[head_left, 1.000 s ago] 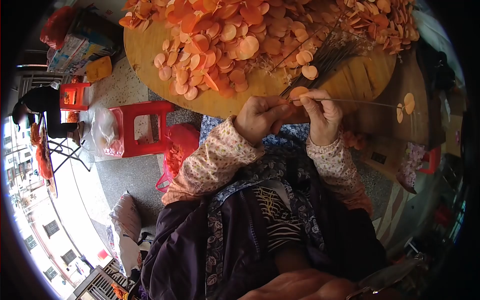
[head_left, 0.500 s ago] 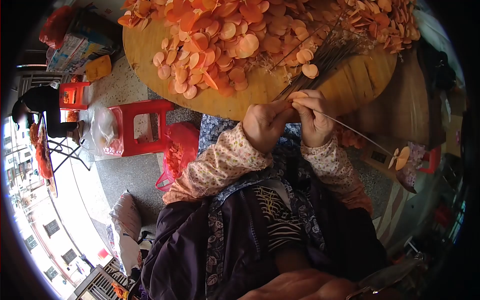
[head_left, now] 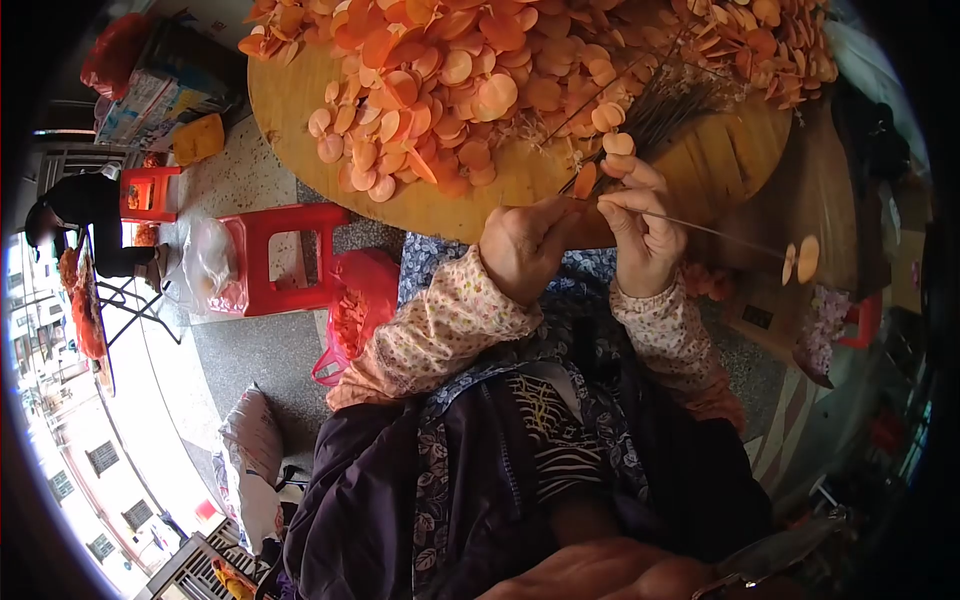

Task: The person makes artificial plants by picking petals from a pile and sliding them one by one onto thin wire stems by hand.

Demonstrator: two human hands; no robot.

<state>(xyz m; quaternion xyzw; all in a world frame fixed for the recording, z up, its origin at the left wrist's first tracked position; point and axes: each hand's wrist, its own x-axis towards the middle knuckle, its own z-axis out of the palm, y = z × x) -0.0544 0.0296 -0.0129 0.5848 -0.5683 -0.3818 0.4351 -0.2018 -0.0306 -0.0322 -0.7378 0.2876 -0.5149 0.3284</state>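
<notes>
My left hand [head_left: 522,248] is closed in a pinch just off the table's near edge. A small orange petal [head_left: 585,180] stands at its fingertips; what else those fingers grip is hidden. Close beside it, my right hand [head_left: 645,225] pinches a thin stem [head_left: 715,232] between thumb and forefinger, the other fingers raised and curled. The stem slants to the right and ends in a pair of pale orange petals [head_left: 806,260]. Beyond the hands, a bundle of dark stems [head_left: 655,115] lies on the round wooden table [head_left: 300,120], next to a big heap of orange petals [head_left: 440,90].
Left of me stand a red stool [head_left: 270,260] with a clear plastic bag on it and a red bag [head_left: 362,300] of orange pieces. Farther left, a person in dark clothes [head_left: 90,215] sits by a folding table. A white sack [head_left: 250,440] rests on the floor.
My right hand has shifted slightly right, and its upper fingers have lifted away from my left hand. The stem's petal end has turned, and the small petal now shows upright between the hands.
</notes>
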